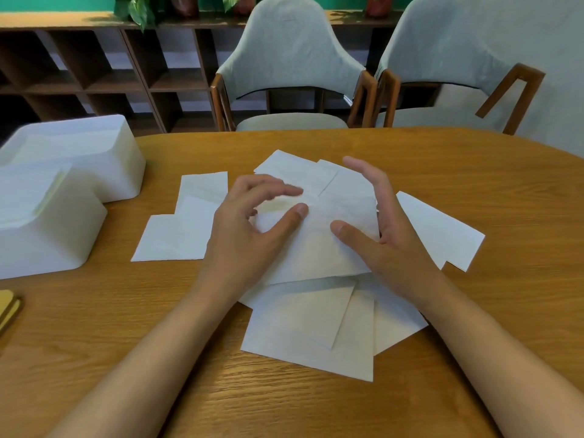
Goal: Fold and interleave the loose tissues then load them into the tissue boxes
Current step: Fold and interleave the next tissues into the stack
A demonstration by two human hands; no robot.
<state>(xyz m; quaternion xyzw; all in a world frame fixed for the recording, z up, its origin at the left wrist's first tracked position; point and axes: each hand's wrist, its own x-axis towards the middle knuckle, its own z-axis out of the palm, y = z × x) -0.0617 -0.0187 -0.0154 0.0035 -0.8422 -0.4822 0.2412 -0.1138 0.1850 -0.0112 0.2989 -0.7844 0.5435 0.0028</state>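
Several loose white tissues (316, 311) lie scattered and overlapping in the middle of the wooden table (474, 172). My left hand (246, 229) hovers over the top tissue (319, 248) with fingers loosely curled, the thumb tip touching the sheet. My right hand (385, 229) is beside it, fingers straight and spread, thumb resting on the same tissue. Folded tissues (186, 222) lie in a stepped row to the left. Two white tissue boxes (79, 153) stand at the table's left edge, the nearer box (47, 229) in front of the other; both show tissue inside.
More folded tissues (442, 232) lie to the right of my right hand. A yellow-brown object (8, 308) sits at the left edge. Two grey chairs (294, 58) stand behind the table, with dark shelving (94, 74) and potted plants beyond.
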